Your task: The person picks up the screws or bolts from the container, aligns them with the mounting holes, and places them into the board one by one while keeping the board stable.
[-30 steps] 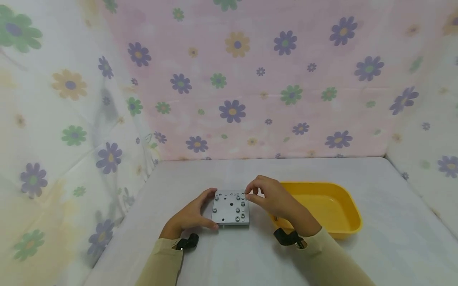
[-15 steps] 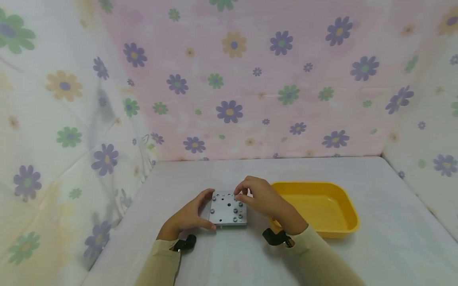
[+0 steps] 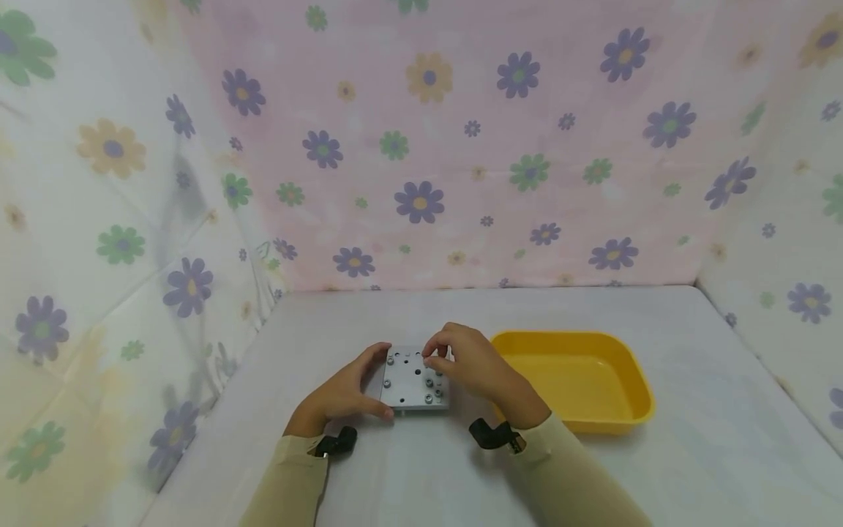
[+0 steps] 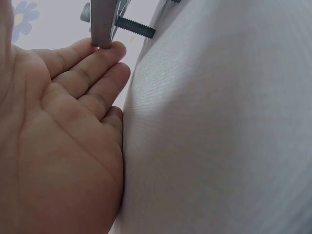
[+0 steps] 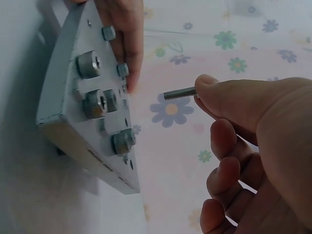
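Metal plate [image 3: 407, 386], silvery and drilled with holes, sits on the white tabletop [image 3: 375, 483], in from the far edge and between the left and right edges. Several socket-head screws [image 5: 89, 64] stand in its upper face, and a threaded shank [image 4: 136, 27] juts from its underside. The left hand [image 3: 342, 388] grips the plate along its left side, thumb at the near left corner and fingertips at the far left corner. The right hand [image 3: 469, 362] pinches a single screw [image 5: 179, 93] over the plate's far right part, the threaded end pointing toward the plate and apart from it; the fingers hide the head. A yellow tray [image 3: 573, 425] rests to the right, toward the tabletop's right edge. Floral cloth [image 3: 461, 238] rises behind the far edge.
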`<state>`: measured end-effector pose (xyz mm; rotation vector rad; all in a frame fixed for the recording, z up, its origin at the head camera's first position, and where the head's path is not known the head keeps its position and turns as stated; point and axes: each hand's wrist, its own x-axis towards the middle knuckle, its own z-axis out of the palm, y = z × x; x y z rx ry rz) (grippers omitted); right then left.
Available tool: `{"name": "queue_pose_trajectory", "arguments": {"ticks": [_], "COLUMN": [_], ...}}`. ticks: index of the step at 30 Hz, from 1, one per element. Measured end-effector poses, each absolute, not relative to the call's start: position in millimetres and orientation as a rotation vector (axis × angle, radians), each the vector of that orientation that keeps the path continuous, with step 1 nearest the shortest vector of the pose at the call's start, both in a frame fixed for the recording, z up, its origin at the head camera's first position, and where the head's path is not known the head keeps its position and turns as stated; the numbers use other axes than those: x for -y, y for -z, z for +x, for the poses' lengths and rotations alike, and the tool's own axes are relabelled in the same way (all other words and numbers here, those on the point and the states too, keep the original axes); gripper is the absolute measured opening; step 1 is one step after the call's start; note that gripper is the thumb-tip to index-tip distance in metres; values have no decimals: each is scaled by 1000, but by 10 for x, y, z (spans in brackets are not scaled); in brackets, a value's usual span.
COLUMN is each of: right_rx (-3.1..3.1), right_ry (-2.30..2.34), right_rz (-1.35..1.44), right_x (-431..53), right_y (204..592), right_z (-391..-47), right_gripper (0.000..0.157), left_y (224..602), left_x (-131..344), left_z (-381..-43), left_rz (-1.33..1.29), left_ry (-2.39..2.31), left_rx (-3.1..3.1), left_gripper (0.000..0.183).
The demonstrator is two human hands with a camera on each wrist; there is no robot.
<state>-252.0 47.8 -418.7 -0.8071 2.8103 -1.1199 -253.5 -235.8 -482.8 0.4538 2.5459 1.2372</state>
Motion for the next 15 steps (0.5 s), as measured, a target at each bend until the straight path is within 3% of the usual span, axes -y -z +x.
{"name": "queue_pose_trajectory", "arguments": {"ticks": [15], "right_rx": [-2837], "right_ry": [1065], "right_rz": [-735], "right_x": [-359], "right_y": [4278], "right_z": [-2510], "right_gripper": [6], "left_y": [4829], "left_x": [2363], "left_z": [-2547], "left_rz": [482], "left_ry": [-1259], "left_rx": [-2517], "left_gripper": [128]}}
